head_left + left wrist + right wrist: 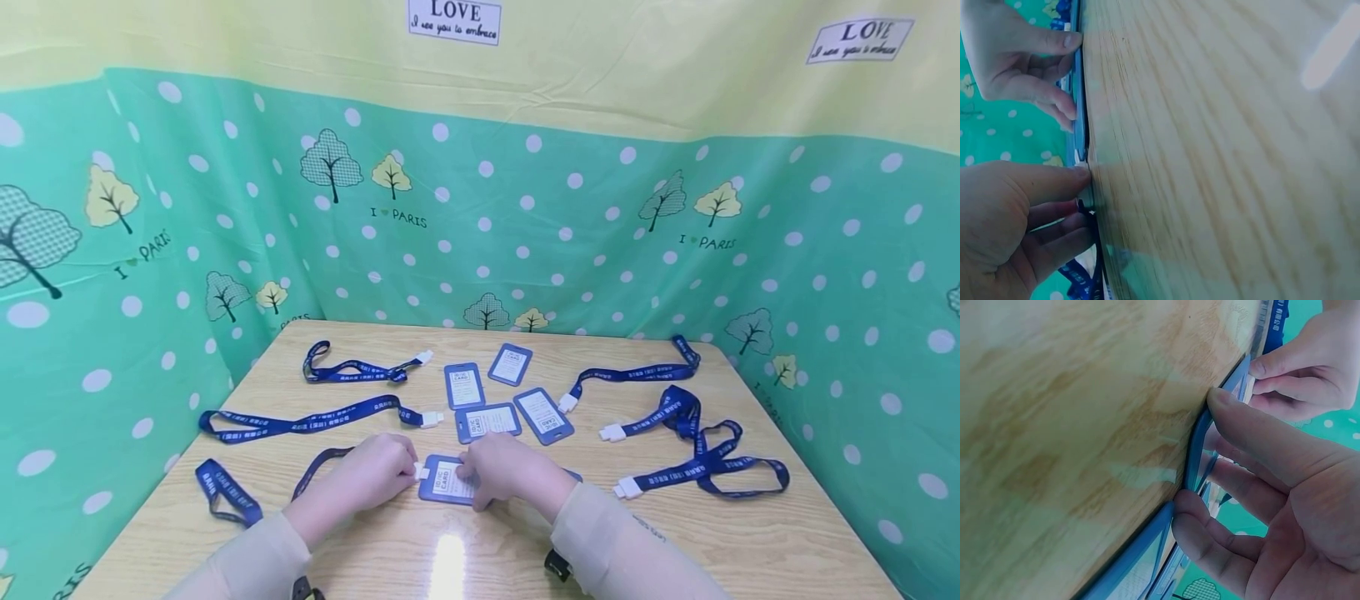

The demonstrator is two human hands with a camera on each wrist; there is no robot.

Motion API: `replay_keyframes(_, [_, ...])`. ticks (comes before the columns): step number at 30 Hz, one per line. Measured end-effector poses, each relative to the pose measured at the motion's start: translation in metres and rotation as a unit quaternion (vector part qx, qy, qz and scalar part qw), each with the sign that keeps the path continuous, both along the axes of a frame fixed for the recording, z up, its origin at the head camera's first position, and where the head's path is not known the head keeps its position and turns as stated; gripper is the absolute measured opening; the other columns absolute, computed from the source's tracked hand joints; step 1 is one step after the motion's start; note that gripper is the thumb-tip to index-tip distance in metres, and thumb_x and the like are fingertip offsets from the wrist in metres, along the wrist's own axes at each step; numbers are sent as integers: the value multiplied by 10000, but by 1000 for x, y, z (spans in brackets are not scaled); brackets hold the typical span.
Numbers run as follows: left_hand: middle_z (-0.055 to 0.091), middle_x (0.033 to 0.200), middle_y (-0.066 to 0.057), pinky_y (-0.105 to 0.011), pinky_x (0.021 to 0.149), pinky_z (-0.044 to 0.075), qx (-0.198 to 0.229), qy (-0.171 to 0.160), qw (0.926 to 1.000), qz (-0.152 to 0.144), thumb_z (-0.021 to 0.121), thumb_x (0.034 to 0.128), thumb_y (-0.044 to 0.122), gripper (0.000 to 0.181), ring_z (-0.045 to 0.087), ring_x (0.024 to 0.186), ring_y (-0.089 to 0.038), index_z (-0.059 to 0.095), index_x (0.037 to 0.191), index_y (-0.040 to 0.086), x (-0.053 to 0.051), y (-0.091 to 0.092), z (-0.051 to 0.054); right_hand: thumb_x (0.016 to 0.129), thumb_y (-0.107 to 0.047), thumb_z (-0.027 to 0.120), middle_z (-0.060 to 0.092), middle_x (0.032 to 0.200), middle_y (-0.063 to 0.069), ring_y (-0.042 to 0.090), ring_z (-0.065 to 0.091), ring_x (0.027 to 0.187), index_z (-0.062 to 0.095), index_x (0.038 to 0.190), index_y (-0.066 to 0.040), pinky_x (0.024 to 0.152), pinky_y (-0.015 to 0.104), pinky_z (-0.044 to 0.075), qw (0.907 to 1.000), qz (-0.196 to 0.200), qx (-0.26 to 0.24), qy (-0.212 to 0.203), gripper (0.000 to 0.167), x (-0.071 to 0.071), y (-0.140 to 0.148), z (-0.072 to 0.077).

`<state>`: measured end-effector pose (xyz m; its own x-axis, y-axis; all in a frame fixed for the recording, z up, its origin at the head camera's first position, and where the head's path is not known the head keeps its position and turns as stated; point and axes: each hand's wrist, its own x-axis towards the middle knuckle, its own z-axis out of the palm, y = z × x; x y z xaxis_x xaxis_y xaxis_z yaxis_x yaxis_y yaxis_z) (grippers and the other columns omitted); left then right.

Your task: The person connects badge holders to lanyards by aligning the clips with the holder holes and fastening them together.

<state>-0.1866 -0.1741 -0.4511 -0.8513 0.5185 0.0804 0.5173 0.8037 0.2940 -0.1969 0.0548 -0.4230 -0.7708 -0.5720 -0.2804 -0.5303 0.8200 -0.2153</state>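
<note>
I see the person's left hand [381, 472] pinching a white clip [420, 472] at one end of a blue card holder [444, 479], which the right hand [501, 471] grips on the bench [390, 558]. More holders [487, 421] lie just beyond, and blue lanyards [296, 426] spread out on both sides.

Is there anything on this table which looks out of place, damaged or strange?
Nothing visible looks spilled or damaged; the held card holder looks intact. Only the right side of the table looks a little untidy: one blue strap seems to overlap another strap in twisted loops, so they look tangled.
</note>
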Motion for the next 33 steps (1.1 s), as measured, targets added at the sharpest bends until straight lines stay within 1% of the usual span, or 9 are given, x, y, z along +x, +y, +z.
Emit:
replay_keyframes(5, [721,928,15,-310,793,596,59,58,10000,9,813,838,110,83,692,882,-156,791,784,169,1,1,0,749,-280,908,625,1376,-106,209,542,1328,729,1257,-304,1091,374,450,10000,-3,-48,-37,539,-1,0,0])
replay_keyframes(8, [712,889,32,-313,782,597,-22,127,9999,-10,808,843,114,134,686,851,-140,771,735,185,2,0,-1,752,-277,905,620,1382,-108,211,536,1334,723,1265,-301,1098,381,442,9999,-2,-108,-90,545,-1,0,0])
replay_keyframes(12, [698,854,52,-316,774,598,-62,248,9997,-49,803,841,115,176,678,826,-126,751,693,193,3,-2,-3,753,-274,907,621,1384,-94,205,538,1333,722,1269,-293,1096,369,444,9999,60,-113,-48,548,-1,-1,-1])
replay_keyframes(20, [710,906,49,-324,793,598,43,151,9998,-101,803,846,120,158,680,864,-132,767,727,218,4,-6,-4,750,-284,911,622,1382,-95,191,541,1329,723,1265,-304,1084,350,456,10000,71,-15,47,549,0,-3,-1])
replay_keyframes(26, [719,915,21,-321,780,601,137,173,9996,-201,808,838,108,121,689,866,-147,788,756,194,5,-7,-3,758,-280,909,625,1381,-92,199,542,1328,724,1266,-303,1075,351,464,10000,59,-19,30,541,0,-3,0])
replay_keyframes(33, [713,913,41,-325,789,599,133,95,9998,-98,807,838,110,116,685,868,-141,788,766,199,7,-4,-1,751,-283,909,633,1370,-74,196,554,1315,718,1272,-299,1077,344,461,9998,157,2,79,555,0,1,0])
